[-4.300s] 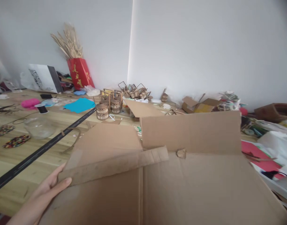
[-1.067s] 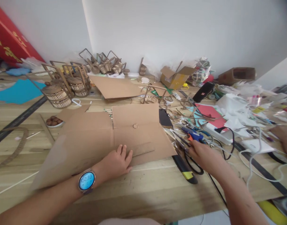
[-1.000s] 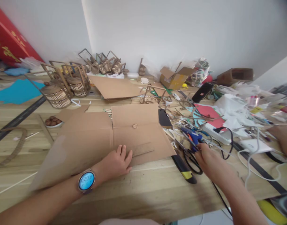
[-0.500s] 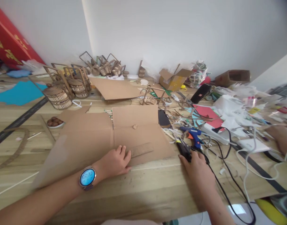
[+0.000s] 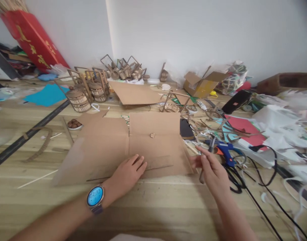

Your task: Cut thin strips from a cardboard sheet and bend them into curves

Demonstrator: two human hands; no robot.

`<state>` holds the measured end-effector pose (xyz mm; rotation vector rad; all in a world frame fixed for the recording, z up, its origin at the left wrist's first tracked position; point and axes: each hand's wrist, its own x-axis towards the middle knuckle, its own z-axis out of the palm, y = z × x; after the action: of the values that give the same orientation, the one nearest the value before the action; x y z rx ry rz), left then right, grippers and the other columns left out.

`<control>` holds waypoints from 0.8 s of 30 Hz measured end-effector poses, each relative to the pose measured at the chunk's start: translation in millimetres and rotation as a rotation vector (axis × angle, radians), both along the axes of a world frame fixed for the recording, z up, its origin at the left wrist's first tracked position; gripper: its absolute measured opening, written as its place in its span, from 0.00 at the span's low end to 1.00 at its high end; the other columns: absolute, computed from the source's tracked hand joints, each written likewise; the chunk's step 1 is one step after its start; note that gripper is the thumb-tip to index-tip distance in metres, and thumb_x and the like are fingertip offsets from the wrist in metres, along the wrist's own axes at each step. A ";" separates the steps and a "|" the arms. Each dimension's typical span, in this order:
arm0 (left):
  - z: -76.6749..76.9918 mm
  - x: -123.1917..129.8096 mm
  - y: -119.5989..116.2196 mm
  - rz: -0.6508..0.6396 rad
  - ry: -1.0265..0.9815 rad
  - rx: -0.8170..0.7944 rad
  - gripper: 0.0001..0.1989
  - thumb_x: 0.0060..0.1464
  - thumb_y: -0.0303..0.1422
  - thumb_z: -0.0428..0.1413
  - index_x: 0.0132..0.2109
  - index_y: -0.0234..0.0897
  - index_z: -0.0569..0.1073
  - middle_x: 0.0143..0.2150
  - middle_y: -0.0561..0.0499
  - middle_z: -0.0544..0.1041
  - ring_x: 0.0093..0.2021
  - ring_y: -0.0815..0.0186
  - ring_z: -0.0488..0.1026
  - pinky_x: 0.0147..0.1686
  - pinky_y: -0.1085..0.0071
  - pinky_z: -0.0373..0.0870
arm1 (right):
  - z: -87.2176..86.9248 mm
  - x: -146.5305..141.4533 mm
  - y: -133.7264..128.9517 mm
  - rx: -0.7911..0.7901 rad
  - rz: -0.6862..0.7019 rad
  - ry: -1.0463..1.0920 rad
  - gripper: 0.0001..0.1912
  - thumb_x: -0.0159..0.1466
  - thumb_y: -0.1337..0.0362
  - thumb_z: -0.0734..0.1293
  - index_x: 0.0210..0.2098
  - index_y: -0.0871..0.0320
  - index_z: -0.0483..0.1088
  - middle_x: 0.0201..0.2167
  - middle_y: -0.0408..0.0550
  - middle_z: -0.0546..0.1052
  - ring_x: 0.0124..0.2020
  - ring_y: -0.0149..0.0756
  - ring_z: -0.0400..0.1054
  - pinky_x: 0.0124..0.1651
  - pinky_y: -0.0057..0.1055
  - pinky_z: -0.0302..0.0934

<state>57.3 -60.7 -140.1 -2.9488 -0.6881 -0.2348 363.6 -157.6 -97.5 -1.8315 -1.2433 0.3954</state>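
Keeping the left hand (image 5: 129,172) in much the same place as a second ago, fingers unclenched and spread, palm down, pressing on the flat brown corrugated cardboard sheet (image 5: 153,147) and the narrow brown cardboard strip (image 5: 158,163) lying across its near part. No longer reaching down among the tangled black cables (image 5: 236,184) with the right hand (image 5: 215,175); now back just beside the sheet's right edge, with thumb and fingers closed around a slim dark-grey pen-shaped tool (image 5: 212,144). Cannot tell its exact kind, being partly covered by the fingers; slanted, upper end near the blue plastic glue gun (image 5: 225,150). Not visibly touching the strip with the tool. Means, by judgement, a tool in grasp on one side and work steadied on the other, both sheet and strip resting on the pale wooden table (image 5: 143,211).
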 end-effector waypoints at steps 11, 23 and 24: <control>4.3 45.0 -13.7 0.031 -0.076 -0.185 0.24 0.63 0.21 0.47 0.64 0.42 0.67 0.66 0.46 0.67 0.68 0.54 0.60 0.60 0.54 0.66 | -27.9 13.3 18.6 -0.114 0.400 -0.148 0.14 0.57 0.56 0.68 0.32 0.50 0.57 0.49 0.57 0.80 0.59 0.50 0.68 0.58 0.52 0.59; 9.6 34.4 -16.5 0.073 -0.268 -0.075 0.12 0.66 0.32 0.50 0.49 0.35 0.76 0.54 0.42 0.77 0.52 0.55 0.72 0.51 0.54 0.74 | -38.0 22.8 9.0 -0.022 0.469 -0.362 0.08 0.63 0.61 0.66 0.34 0.51 0.61 0.45 0.50 0.80 0.50 0.42 0.72 0.56 0.46 0.61; 9.8 34.7 -16.8 0.076 -0.275 -0.077 0.11 0.66 0.31 0.50 0.49 0.36 0.76 0.53 0.42 0.77 0.51 0.56 0.72 0.50 0.55 0.74 | -38.8 25.0 7.7 -0.015 0.466 -0.348 0.08 0.63 0.61 0.66 0.34 0.51 0.60 0.45 0.50 0.80 0.50 0.41 0.72 0.56 0.45 0.62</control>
<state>92.0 -77.5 -130.3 -2.9854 -0.8576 -0.6297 388.6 -149.9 -136.3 -1.6567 -1.9224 0.3443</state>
